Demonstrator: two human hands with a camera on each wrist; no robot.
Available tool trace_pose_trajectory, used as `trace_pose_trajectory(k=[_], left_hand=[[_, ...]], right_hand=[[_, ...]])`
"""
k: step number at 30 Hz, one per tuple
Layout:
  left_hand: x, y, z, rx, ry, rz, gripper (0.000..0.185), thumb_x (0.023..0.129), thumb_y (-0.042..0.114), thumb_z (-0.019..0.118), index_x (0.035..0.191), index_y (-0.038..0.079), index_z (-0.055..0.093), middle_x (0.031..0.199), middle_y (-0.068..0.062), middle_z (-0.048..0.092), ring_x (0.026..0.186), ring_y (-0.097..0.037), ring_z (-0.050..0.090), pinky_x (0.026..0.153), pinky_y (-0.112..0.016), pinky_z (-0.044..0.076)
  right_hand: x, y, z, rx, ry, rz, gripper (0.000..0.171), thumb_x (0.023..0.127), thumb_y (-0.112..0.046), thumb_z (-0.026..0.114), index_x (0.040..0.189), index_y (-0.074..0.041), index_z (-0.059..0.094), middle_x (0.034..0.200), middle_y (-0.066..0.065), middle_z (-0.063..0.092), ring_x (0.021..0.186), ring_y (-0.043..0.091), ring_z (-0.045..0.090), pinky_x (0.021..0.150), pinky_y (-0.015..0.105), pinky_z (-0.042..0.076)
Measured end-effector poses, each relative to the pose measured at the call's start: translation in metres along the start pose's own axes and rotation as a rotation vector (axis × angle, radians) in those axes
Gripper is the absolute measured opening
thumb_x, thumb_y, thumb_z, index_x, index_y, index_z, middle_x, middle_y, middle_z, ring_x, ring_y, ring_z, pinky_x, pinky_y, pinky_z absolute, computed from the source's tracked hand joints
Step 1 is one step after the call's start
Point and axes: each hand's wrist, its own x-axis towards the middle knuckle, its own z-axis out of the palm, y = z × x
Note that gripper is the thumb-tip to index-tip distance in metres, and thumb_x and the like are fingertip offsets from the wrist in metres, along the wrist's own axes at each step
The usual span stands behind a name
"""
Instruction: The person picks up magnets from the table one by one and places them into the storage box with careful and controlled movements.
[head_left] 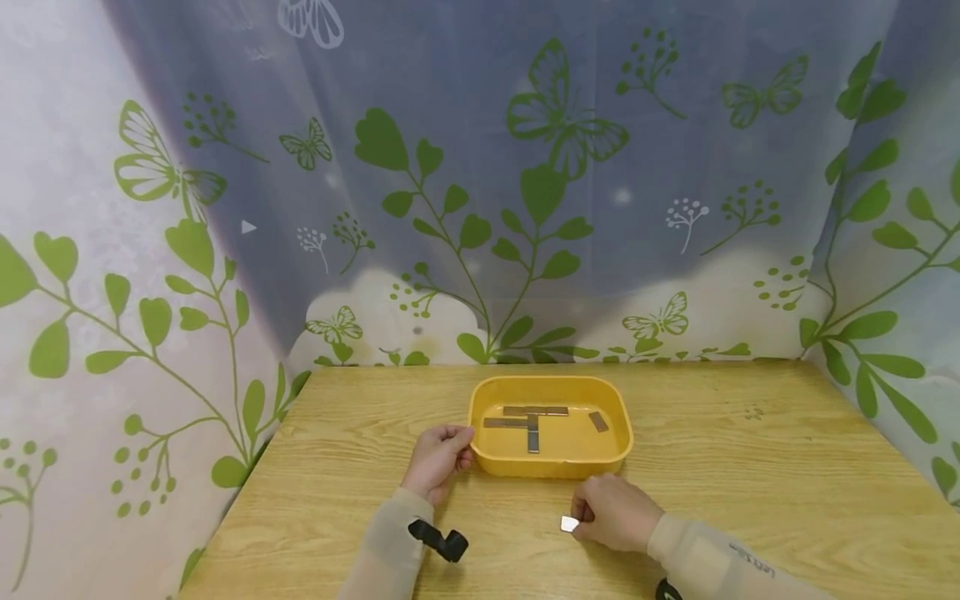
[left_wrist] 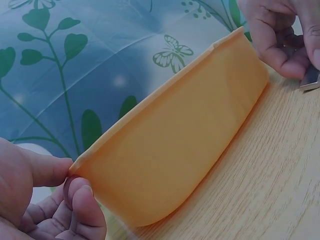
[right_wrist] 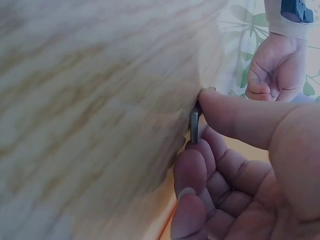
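A yellow plastic tray (head_left: 551, 469) with rounded corners stands on the table. My left hand (head_left: 437, 460) pinches its left rim between thumb and fingers, plainly seen in the left wrist view at the tray wall (left_wrist: 170, 140). Just in front of the tray, low over the table, my right hand (head_left: 618, 510) pinches a small flat metal piece (head_left: 568, 523). In the right wrist view this metal piece (right_wrist: 194, 128) shows edge-on between thumb and fingertips, partly hidden. Several flat metal strips lie inside the tray: some form a cluster (head_left: 533, 437), and one short strip (head_left: 597, 422) lies apart at the right.
The wood-grain table (head_left: 360, 433) extends to both sides of the tray. Behind it and at the sides hangs a curtain (head_left: 450, 275) printed with leaves and butterflies. A black strap mount (head_left: 442, 542) sits on the left wrist.
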Motion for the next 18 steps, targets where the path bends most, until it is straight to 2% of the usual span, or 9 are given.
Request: trace_pose_trajectory(k=[7, 11, 18], left_hand=[[-0.018, 0.019, 0.004, 0.009, -0.025, 0.01, 0.031, 0.098, 0.009, 0.056, 0.114, -0.017, 0.052, 0.075, -0.006, 0.055, 0.065, -0.012, 0.053, 0.06, -0.024, 0.048], [-0.014, 0.017, 0.002, 0.018, -0.028, -0.009, 0.031, 0.098, 0.009, 0.055, 0.115, -0.017, 0.052, 0.075, -0.006, 0.055, 0.065, -0.012, 0.053, 0.061, -0.025, 0.048], [0.0, 0.0, -0.001, 0.003, -0.019, -0.004, 0.032, 0.097, 0.014, 0.058, 0.114, -0.014, 0.054, 0.075, -0.005, 0.056, 0.065, -0.012, 0.053, 0.06, -0.024, 0.048]], right_hand=[[-0.001, -0.001, 0.0, 0.003, -0.031, 0.003, 0.022, 0.077, -0.018, 0.08, 0.069, -0.023, 0.059, 0.063, -0.014, 0.05, 0.056, 0.003, 0.044, 0.051, 0.023, 0.038], [-0.001, -0.001, 0.001, -0.016, -0.03, -0.021, 0.023, 0.078, -0.018, 0.078, 0.069, -0.023, 0.057, 0.063, -0.015, 0.048, 0.056, 0.002, 0.042, 0.051, 0.023, 0.037], [-0.001, -0.004, 0.0, -0.036, -0.035, -0.04, 0.018, 0.079, -0.016, 0.078, 0.072, -0.022, 0.062, 0.064, -0.015, 0.049, 0.057, 0.001, 0.043, 0.051, 0.022, 0.038]])
